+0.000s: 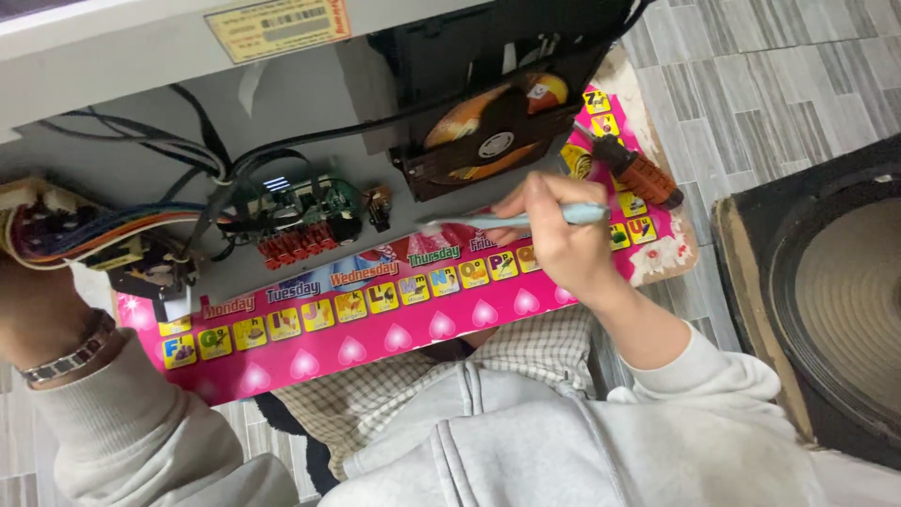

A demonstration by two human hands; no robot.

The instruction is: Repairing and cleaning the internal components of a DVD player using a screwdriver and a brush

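Observation:
My right hand (556, 239) grips a slim light-blue pen-shaped tool (526, 218) with its tip pointing left, just above a pink picture board (375, 340). The tip hovers right of a small green circuit board (302, 208) with red parts and black wires. At the left edge of the view, my left hand (36, 310), with a metal bracelet on the wrist, rests by a bundle of coloured ribbon wires (84, 230). Its fingers are cut off by the frame edge.
An opened black disc drive (488, 131) with an orange disc lies on a grey metal chassis (310, 122). A screwdriver with an orange and black handle (638, 174) lies on the board's right end. A large speaker (835, 291) stands on the tiled floor at right.

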